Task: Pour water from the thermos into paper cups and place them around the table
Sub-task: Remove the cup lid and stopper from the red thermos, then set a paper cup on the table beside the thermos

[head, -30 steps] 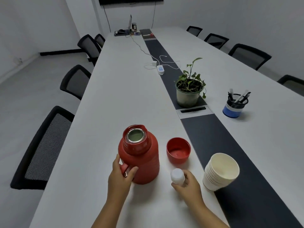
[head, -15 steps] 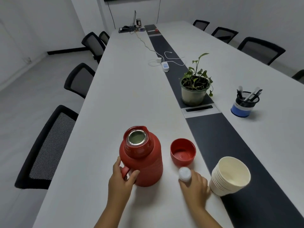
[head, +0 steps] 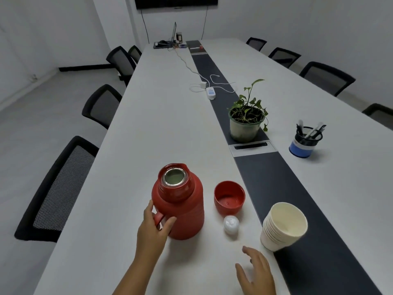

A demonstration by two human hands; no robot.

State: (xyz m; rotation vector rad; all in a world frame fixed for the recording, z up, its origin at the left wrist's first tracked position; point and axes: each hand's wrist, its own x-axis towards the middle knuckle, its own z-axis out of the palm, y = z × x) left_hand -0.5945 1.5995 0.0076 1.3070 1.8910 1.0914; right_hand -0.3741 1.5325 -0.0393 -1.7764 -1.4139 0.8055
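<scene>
A red thermos (head: 180, 206) stands upright near the table's front edge, its steel mouth uncovered. My left hand (head: 154, 228) grips its handle. To its right lies the red cap (head: 229, 198), open side up, and just in front of that stands the white stopper (head: 231, 224). A stack of cream paper cups (head: 282, 227) leans on the edge of the dark centre strip. My right hand (head: 256, 273) hovers open over the table, below the stopper and left of the cups, touching nothing.
A potted plant (head: 246, 122) sits on the dark strip (head: 276, 188) further up. A pen holder (head: 305, 141) stands to the right. A power strip with white cables (head: 210, 92) and a laptop (head: 174, 35) lie beyond. Black chairs (head: 61, 188) line both long sides.
My right hand has let go of the white stopper, leaving it standing on the table, and has drawn back toward me. The left hand stays on the thermos handle.
</scene>
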